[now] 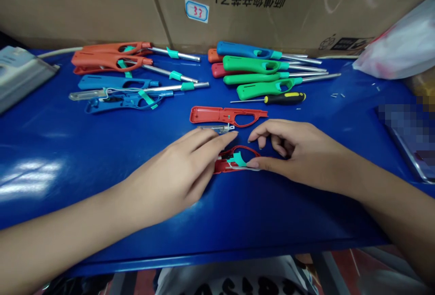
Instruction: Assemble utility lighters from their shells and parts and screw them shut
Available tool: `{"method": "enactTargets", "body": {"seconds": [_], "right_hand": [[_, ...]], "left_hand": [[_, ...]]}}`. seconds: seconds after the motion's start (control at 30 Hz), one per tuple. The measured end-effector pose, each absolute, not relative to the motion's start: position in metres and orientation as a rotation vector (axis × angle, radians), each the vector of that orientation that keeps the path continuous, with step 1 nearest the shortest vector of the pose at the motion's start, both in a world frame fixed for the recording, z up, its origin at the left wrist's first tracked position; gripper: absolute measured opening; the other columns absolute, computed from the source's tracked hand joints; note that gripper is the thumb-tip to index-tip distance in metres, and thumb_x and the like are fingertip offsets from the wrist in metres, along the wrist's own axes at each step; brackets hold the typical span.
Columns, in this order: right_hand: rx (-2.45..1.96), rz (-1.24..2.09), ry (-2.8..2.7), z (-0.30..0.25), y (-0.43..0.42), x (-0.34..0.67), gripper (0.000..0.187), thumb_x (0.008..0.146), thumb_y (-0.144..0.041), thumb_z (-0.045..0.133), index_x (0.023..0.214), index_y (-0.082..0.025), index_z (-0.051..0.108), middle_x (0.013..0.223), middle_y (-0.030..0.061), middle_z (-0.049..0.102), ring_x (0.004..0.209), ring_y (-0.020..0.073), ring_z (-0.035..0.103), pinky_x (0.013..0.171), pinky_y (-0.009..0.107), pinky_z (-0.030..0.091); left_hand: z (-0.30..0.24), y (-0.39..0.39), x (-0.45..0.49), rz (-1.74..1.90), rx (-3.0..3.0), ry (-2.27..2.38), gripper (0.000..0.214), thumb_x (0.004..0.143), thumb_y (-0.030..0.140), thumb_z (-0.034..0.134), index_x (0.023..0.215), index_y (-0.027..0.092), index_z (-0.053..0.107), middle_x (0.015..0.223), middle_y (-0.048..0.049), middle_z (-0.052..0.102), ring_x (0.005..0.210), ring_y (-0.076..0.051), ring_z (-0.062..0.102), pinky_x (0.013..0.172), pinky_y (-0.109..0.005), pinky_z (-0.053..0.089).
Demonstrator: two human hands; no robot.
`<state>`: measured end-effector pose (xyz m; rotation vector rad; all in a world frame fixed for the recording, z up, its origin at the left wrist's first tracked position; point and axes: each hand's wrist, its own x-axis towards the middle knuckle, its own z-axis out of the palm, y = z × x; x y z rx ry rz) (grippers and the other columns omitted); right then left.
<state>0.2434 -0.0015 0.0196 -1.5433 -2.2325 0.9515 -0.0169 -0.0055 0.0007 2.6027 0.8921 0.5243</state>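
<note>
A red lighter half-shell with a teal trigger (234, 159) lies on the blue table (102, 150) between my hands. My left hand (183, 168) lies over its left end, fingers stretched and pressing on it. My right hand (288, 150) pinches its right end between thumb and curled fingers. Just beyond lies the other red half-shell (227, 115), with a small clear and metal part (219, 128) beside it.
Orange and blue long-nosed lighters (115, 59), some opened, lie at the back left. Blue, green and red ones (261, 70) lie back right, with a black and yellow screwdriver (282, 99) in front. Cardboard boxes (217, 0) stand behind. A plastic bag (401, 45) and grey device (16, 75) flank the table.
</note>
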Motion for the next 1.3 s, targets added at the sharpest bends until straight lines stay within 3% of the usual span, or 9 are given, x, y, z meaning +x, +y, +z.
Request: {"method": "enactTargets", "body": {"seconds": [0.1, 0.23, 0.33, 0.7, 0.97, 1.3], "right_hand": [[-1.416, 0.922, -2.371, 0.021, -0.005, 0.244, 0.024, 0.083, -0.038, 0.079, 0.102, -0.025, 0.07, 0.079, -0.0037, 0.061, 0.061, 0.0112, 0.048, 0.056, 0.026, 0.039], [-1.309, 0.821, -2.45, 0.017, -0.01, 0.24, 0.007, 0.09, -0.026, 0.071, 0.094, -0.023, 0.066, 0.086, -0.003, 0.064, 0.073, 0.012, 0.056, 0.064, 0.025, 0.04], [-1.341, 0.807, -2.45, 0.015, -0.012, 0.238, 0.008, 0.09, -0.028, 0.071, 0.093, -0.024, 0.065, 0.087, -0.0034, 0.065, 0.077, 0.0128, 0.059, 0.063, 0.025, 0.039], [-1.205, 0.606, -2.617, 0.015, -0.012, 0.242, 0.018, 0.1, -0.034, 0.06, 0.113, -0.025, 0.069, 0.103, 0.001, 0.071, 0.096, 0.019, 0.067, 0.078, 0.031, 0.048], [-1.11, 0.27, -2.702, 0.005, -0.017, 0.24, 0.032, 0.105, -0.032, 0.052, 0.131, -0.017, 0.063, 0.108, 0.0053, 0.072, 0.082, 0.0186, 0.071, 0.064, 0.03, 0.05], [-1.033, -0.1, -2.821, 0.008, -0.022, 0.236, 0.033, 0.105, -0.023, 0.047, 0.133, -0.008, 0.056, 0.097, 0.0056, 0.068, 0.071, 0.0202, 0.069, 0.054, 0.033, 0.044]], "left_hand": [[0.002, -0.006, -0.015, 0.525, 2.54, 0.884, 0.044, 0.101, 0.01, 0.044, 0.144, 0.008, 0.054, 0.132, -0.0149, 0.061, 0.119, -0.021, 0.061, 0.102, -0.032, 0.053], [0.004, -0.007, -0.012, 0.553, 2.486, 0.88, 0.039, 0.103, 0.023, 0.054, 0.139, 0.009, 0.059, 0.12, -0.0113, 0.066, 0.11, -0.019, 0.064, 0.097, -0.03, 0.054], [0.003, -0.005, -0.011, 0.58, 2.497, 0.841, 0.035, 0.1, 0.03, 0.064, 0.13, 0.012, 0.065, 0.108, -0.0073, 0.069, 0.1, -0.018, 0.065, 0.088, -0.029, 0.054], [0.007, -0.005, -0.009, 0.556, 2.227, 0.938, 0.012, 0.096, 0.022, 0.065, 0.107, 0.018, 0.069, 0.1, -0.0012, 0.071, 0.09, -0.015, 0.065, 0.082, -0.027, 0.05], [0.005, -0.003, -0.008, 0.532, 1.939, 1.0, 0.016, 0.093, 0.029, 0.071, 0.108, 0.025, 0.073, 0.108, 0.0023, 0.075, 0.099, -0.015, 0.068, 0.087, -0.027, 0.051], [0.004, -0.004, -0.008, 0.528, 1.844, 1.015, 0.016, 0.092, 0.027, 0.069, 0.107, 0.022, 0.071, 0.105, 0.0008, 0.074, 0.093, -0.016, 0.068, 0.081, -0.029, 0.052]]}}
